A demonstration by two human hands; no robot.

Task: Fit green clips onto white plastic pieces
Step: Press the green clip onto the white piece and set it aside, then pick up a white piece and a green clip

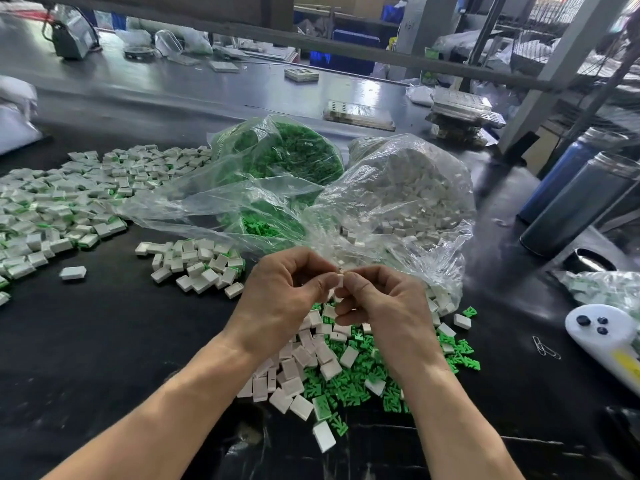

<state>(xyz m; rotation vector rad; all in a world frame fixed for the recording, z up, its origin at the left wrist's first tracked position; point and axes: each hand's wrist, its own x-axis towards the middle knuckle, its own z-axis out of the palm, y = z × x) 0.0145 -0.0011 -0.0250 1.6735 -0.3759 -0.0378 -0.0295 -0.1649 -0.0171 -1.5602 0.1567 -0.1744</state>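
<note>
**Clip seating, mid-press over the near pile**

A small white plastic piece (339, 280) is pinched between both hands above the near-middle of the bench (104, 341). The left hand (287, 299) is curled, thumb and forefinger closed on the piece's left side. The right hand (374, 303) is curled too, thumb and forefinger tips pressed on its right side. Whether a green clip is already in the piece cannot be told; it is hidden by the fingertips.

Judged step: a clip is being pushed home into the piece. To do it well, the piece should be held square by the left hand, the clip lined up with the slot, and pressure applied straight, not at an angle, so nothing is bent. Flush seating should be checked by feel before release.

Loose stock lies directly beneath the hands: a mixed heap of white pieces (304, 372) and green clips (360, 379) toward the near edge. A bag of green clips (287, 150) and a bag of white pieces (408, 181) are set further back, mid-bench. Assembled pieces (59, 202) are spread toward the left edge, with a smaller batch (197, 261) just left of the hands. The finished part is best dropped there, clear of the loose stock.
</note>
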